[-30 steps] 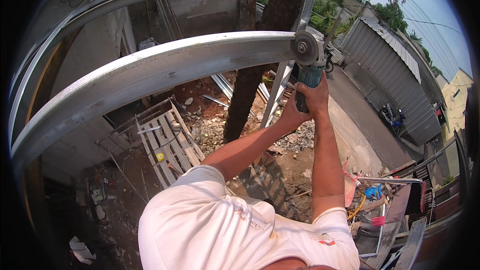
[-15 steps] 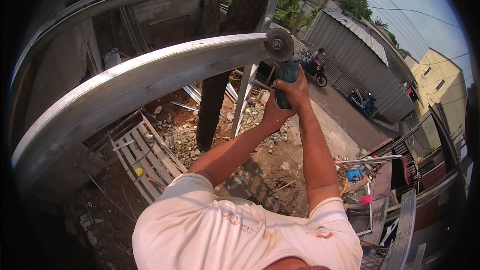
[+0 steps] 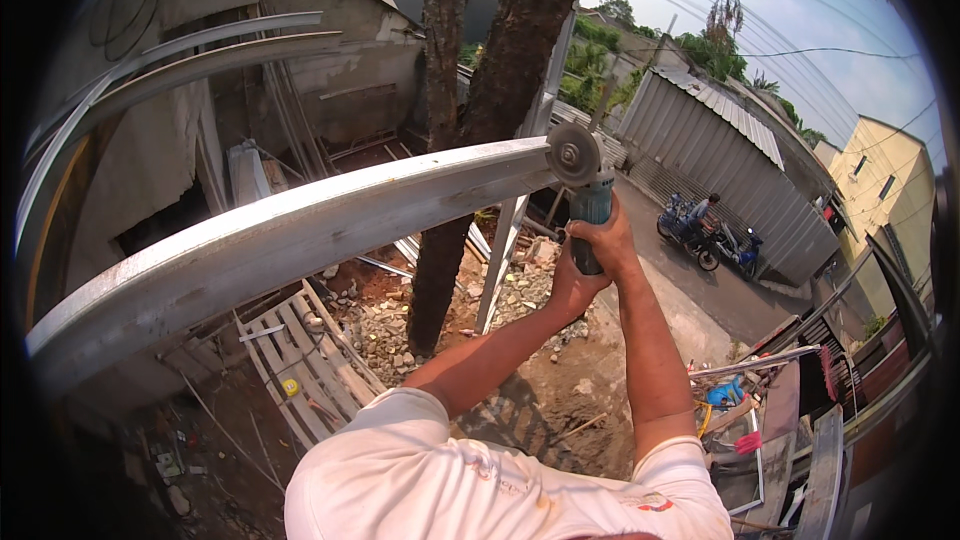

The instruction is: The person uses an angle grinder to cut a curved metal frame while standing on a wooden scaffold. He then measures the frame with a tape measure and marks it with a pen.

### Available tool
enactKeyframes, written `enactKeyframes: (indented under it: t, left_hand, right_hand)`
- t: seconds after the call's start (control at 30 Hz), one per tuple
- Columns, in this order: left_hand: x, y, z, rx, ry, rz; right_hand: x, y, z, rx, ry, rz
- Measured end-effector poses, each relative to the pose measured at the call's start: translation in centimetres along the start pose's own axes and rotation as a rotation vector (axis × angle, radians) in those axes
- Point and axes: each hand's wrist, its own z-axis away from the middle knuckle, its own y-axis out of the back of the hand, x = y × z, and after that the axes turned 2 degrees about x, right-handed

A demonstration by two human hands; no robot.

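I hold an angle grinder [image 3: 590, 202] upright in both hands. Its disc [image 3: 574, 155] faces me at the far end of a long galvanised steel beam [image 3: 295, 217]; whether it touches the metal I cannot tell. My right hand [image 3: 613, 238] is closed round the tool's body, thumb across it. Below it, my left hand [image 3: 577, 283] grips the lower part, its fingers partly hidden. Behind the beam stand a dark tree trunk [image 3: 500, 70] and an upright metal post [image 3: 500, 270].
A wooden pallet [image 3: 307, 355] and rubble [image 3: 374, 325] lie below. A person on a motorbike [image 3: 700, 225] is on the lane beside a corrugated metal structure [image 3: 700, 140]. Steel lengths lean at the left; boards and scrap [image 3: 760, 460] lie at lower right.
The view has shifted, showing more sky. The beam and grinder now sit lower in the picture. A person on a motorbike has appeared and moved along the lane to the right.
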Motion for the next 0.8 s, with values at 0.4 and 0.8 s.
enactKeyframes:
  t: [0.4, 0.8]
  left_hand:
    - [1.0, -1.6, -0.4, -0.022, 0.019, 0.115]
    - [0.9, -3.2, -0.4, 0.064, 0.116, 0.134]
  right_hand:
    - [-1.9, 1.1, -0.4, -0.043, -0.051, 0.031]
    - [-3.4, 1.7, -0.8, -0.073, -0.039, 0.079]
